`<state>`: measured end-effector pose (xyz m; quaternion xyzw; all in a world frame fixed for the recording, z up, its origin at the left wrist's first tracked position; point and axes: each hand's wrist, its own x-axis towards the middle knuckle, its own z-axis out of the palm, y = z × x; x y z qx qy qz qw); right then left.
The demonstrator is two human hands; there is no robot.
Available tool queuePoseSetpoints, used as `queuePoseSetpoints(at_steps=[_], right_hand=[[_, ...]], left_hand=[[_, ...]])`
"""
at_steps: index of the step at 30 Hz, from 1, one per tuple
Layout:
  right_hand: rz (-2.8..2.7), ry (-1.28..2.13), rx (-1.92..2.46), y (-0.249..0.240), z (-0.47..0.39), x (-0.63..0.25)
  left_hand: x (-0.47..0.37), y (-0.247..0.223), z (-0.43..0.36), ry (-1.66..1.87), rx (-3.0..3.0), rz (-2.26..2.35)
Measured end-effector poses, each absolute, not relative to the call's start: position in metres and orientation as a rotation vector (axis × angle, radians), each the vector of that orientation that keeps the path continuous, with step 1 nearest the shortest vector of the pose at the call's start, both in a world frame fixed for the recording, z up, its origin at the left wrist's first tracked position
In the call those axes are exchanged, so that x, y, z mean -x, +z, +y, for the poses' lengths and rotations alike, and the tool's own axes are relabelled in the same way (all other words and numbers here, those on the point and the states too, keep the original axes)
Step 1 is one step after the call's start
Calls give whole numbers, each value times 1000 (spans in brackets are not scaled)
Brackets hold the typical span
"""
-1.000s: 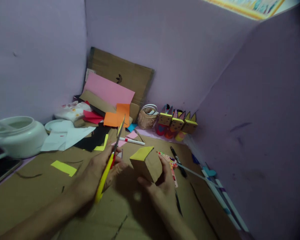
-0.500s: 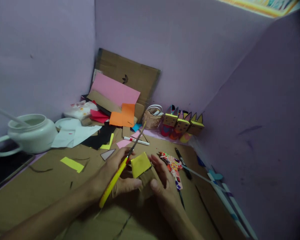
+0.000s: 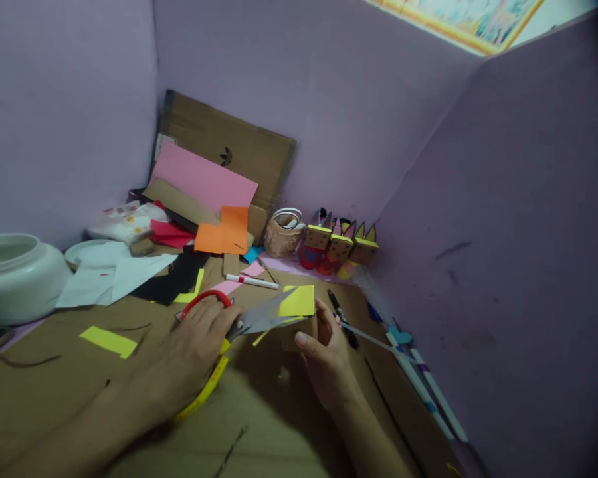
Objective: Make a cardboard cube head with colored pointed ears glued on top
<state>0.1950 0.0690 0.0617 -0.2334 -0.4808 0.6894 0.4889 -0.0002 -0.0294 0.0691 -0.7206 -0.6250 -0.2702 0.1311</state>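
My left hand (image 3: 194, 348) is closed round the handles of a pair of scissors (image 3: 252, 320), one loop red and the other yellow. The blades stand apart and point right, reaching the edge of a yellow paper piece (image 3: 298, 300). That paper covers the top of a small cardboard box (image 3: 299, 337), which my right hand (image 3: 329, 362) grips from the right side, thumb in front. A thin yellow strip (image 3: 264, 333) sticks out to the left below the blades. Part of the box is hidden behind my thumb and the scissors.
Cardboard (image 3: 179, 445) covers the work surface. A yellow paper scrap (image 3: 108, 341) lies left, near a white pot (image 3: 22, 282). Behind are coloured papers, a white marker (image 3: 252, 281), a brown holder (image 3: 283, 238) and decorated cardboard figures (image 3: 339, 247). A black marker (image 3: 343, 318) lies beyond my right hand.
The scissors have swung from resting along my left hand to pointing right, with blades spread at the yellow paper. My left hand has let go of the box and now grips the handles. The view has shifted right.
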Motion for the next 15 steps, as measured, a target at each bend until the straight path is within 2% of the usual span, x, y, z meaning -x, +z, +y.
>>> queuePoseSetpoints(at_steps=[5, 15], right_hand=[[-1195, 1617, 576, 58, 71, -195], [-1346, 1512, 637, 53, 67, -192]], left_hand=[[-8, 67, -26, -579, 2043, -1769], [-8, 76, -29, -515, 2141, -1836]])
